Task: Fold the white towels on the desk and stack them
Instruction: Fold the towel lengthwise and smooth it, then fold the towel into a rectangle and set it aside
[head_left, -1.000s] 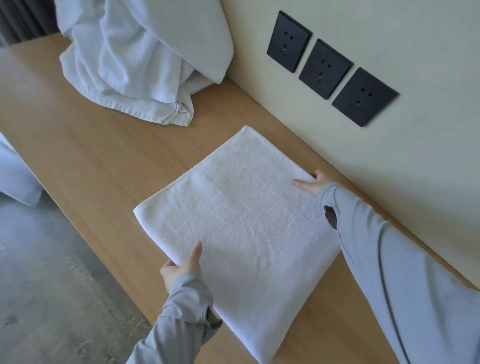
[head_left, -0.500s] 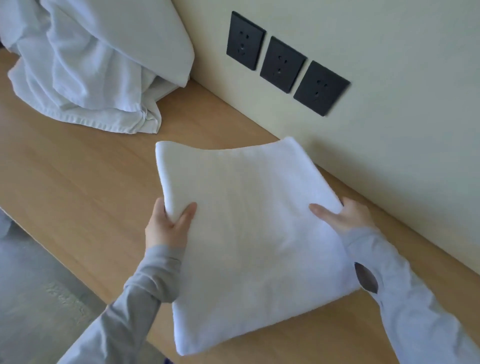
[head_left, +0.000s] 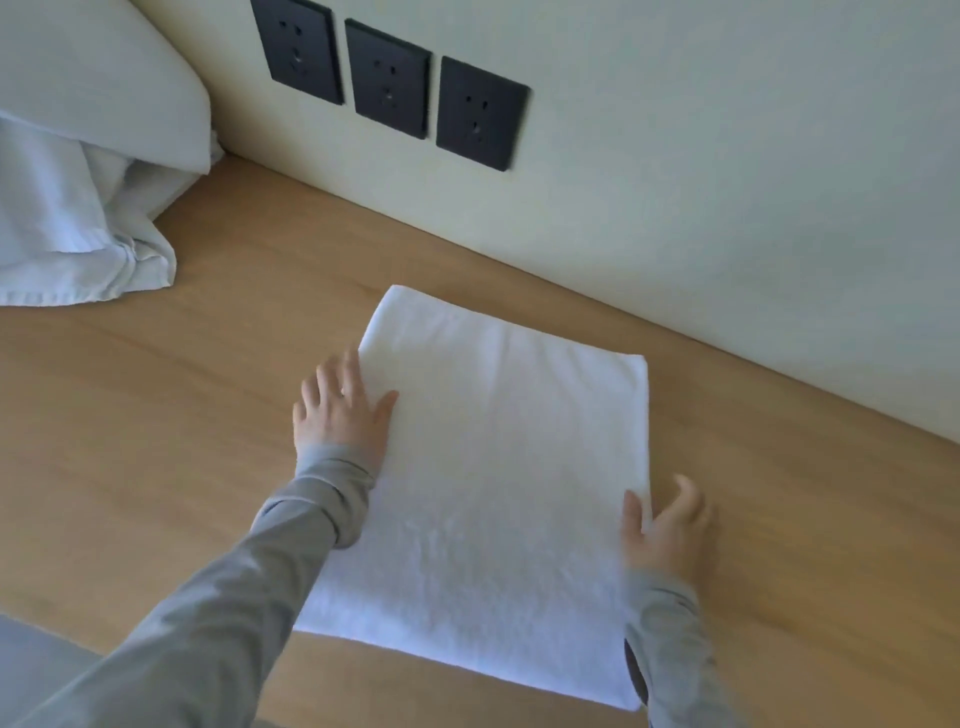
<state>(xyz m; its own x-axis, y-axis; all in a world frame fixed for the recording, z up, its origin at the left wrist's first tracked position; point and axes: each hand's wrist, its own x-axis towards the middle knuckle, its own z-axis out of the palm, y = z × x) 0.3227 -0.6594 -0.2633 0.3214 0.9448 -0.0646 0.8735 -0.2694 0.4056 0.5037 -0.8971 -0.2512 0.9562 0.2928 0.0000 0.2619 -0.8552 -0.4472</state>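
Note:
A folded white towel (head_left: 498, 483) lies flat on the wooden desk (head_left: 182, 415), close to the wall. My left hand (head_left: 340, 415) rests at the towel's left edge with its fingers spread and its thumb on the cloth. My right hand (head_left: 662, 530) is at the towel's right edge, fingers relaxed, thumb touching the cloth. Neither hand grips the towel. A heap of unfolded white towels (head_left: 78, 197) sits at the far left of the desk.
Three black wall sockets (head_left: 387, 83) are set in the pale wall (head_left: 727, 182) behind the desk. The desk's front edge runs along the bottom left, with grey floor (head_left: 31, 649) below it.
The towel was lifted, turned and set down nearer the wall. Both hands have let go of it and now lie at its sides. The view has swung to the right.

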